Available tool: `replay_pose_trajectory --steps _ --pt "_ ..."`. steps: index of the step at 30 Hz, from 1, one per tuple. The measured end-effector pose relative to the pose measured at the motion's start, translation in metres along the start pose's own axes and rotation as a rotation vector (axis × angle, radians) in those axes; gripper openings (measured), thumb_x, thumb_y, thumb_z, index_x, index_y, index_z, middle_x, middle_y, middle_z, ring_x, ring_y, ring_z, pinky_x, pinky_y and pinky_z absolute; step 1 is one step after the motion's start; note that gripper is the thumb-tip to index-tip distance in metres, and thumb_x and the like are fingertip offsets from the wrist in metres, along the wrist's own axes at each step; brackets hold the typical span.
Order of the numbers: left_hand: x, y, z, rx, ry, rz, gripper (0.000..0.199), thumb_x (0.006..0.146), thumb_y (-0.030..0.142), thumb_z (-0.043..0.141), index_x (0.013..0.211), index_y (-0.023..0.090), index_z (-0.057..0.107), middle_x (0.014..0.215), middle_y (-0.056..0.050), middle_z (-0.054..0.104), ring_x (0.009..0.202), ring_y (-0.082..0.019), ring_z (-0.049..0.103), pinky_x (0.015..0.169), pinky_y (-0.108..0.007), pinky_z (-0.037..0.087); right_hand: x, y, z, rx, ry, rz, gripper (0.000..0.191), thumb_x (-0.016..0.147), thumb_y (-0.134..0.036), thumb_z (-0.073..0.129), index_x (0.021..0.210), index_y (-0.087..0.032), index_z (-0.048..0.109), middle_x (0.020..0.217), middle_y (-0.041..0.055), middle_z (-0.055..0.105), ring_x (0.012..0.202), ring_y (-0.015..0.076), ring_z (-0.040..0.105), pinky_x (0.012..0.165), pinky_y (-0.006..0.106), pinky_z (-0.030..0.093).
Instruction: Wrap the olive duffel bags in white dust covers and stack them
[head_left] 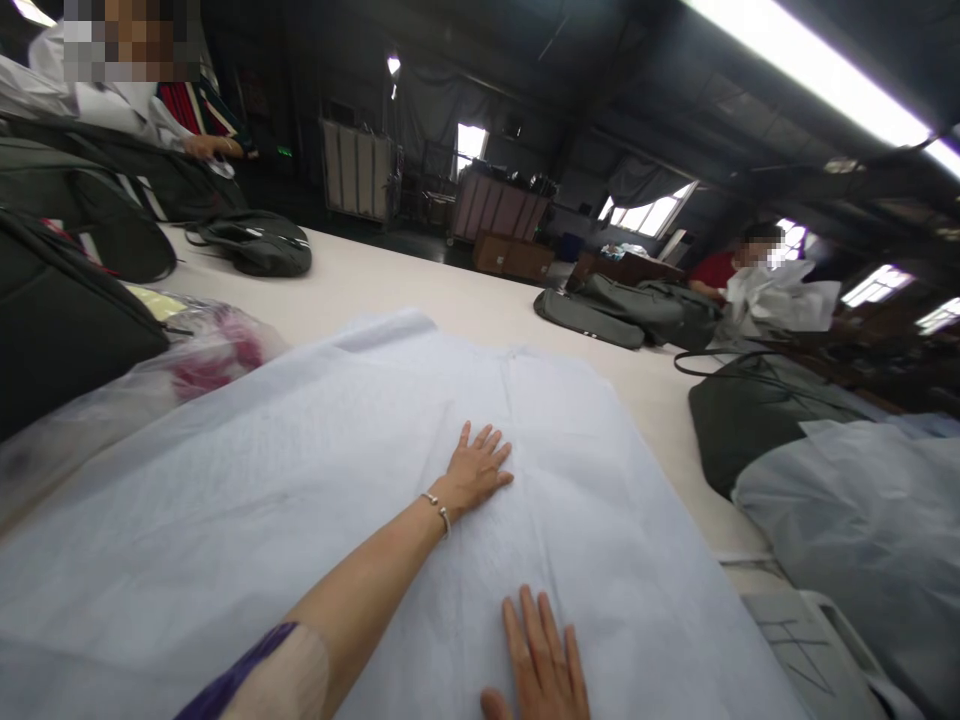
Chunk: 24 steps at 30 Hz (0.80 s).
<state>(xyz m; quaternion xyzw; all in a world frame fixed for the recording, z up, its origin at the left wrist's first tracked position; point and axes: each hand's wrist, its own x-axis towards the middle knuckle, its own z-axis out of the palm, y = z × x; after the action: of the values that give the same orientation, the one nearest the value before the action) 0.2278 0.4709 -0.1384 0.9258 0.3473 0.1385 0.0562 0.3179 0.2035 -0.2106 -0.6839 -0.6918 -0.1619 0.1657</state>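
A large pale, thin sheet (pixel 300 500) covers much of the table, with faint creases along it. Near its middle my left hand (pixel 477 468) lies flat, fingers spread, a bracelet (pixel 439 512) on the wrist. Closer to me and a little to the right, my right hand (pixel 541 660) rests palm down on the same sheet, fingers apart. Neither hand holds anything.
Dark bags (pixel 67 290) and clear plastic with pink items (pixel 217 360) stand left. More dark bags (pixel 645 310) lie at the far right edge. A plastic-covered bundle (pixel 862 510) and a grey case (pixel 810 640) are right. Two people work beyond the table.
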Motion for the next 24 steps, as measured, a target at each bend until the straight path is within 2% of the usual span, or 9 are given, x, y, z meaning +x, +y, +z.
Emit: replay_pose_trajectory --steps 5,8,11,15,20,24 --pt "0.002 0.005 0.001 -0.007 0.011 0.035 0.049 0.099 0.052 0.04 0.139 0.026 0.048 0.151 -0.008 0.043 0.144 -0.029 0.029 0.116 -0.061 0.016 0.048 0.013 -0.007 0.022 -0.099 -0.081 0.077 0.094 -0.053 0.042 0.155 -0.028 0.004 0.152 0.0079 0.037 0.136 0.0347 0.043 0.106 0.06 0.038" --pt "-0.004 0.007 0.001 0.001 0.03 0.031 0.048 0.099 0.052 0.039 0.138 0.026 0.048 0.151 -0.008 0.044 0.144 -0.028 0.029 0.116 -0.06 0.017 0.069 0.012 -0.007 0.02 -0.125 -0.039 0.076 0.095 -0.051 0.042 0.155 -0.025 0.003 0.155 0.008 0.032 0.14 0.0335 0.037 0.109 0.06 0.035" --pt "-0.007 0.008 0.003 0.0 0.039 0.02 0.049 0.098 0.053 0.04 0.139 0.027 0.049 0.15 -0.009 0.044 0.143 -0.029 0.031 0.115 -0.06 0.02 0.078 0.008 -0.006 0.037 -0.155 0.005 0.074 0.096 -0.051 0.04 0.155 -0.025 0.004 0.157 0.0069 0.028 0.142 0.0329 0.032 0.111 0.06 0.032" --pt "-0.007 0.008 0.007 -0.014 0.031 -0.015 0.052 0.098 0.054 0.04 0.141 0.025 0.048 0.151 -0.011 0.043 0.143 -0.032 0.03 0.112 -0.063 0.023 0.071 0.009 -0.006 0.035 -0.14 -0.001 0.075 0.095 -0.051 0.041 0.155 -0.026 0.003 0.156 0.0071 0.031 0.141 0.0339 0.036 0.109 0.062 0.033" --pt "-0.011 0.012 0.013 -0.038 0.025 -0.029 0.055 0.097 0.055 0.04 0.143 0.026 0.045 0.153 -0.01 0.04 0.143 -0.032 0.03 0.114 -0.062 0.021 0.048 0.014 -0.002 0.028 -0.059 0.008 0.076 0.093 -0.054 0.041 0.155 -0.027 0.005 0.152 0.0091 0.039 0.136 0.0373 0.042 0.107 0.065 0.032" --pt "-0.017 0.02 0.01 -0.061 0.002 -0.022 0.058 0.096 0.058 0.039 0.145 0.026 0.043 0.153 -0.01 0.04 0.143 -0.032 0.03 0.114 -0.063 0.02 0.03 0.02 0.006 0.022 -0.027 0.02 0.078 0.091 -0.058 0.042 0.155 -0.028 0.008 0.149 0.01 0.043 0.131 0.04 0.048 0.104 0.067 0.033"
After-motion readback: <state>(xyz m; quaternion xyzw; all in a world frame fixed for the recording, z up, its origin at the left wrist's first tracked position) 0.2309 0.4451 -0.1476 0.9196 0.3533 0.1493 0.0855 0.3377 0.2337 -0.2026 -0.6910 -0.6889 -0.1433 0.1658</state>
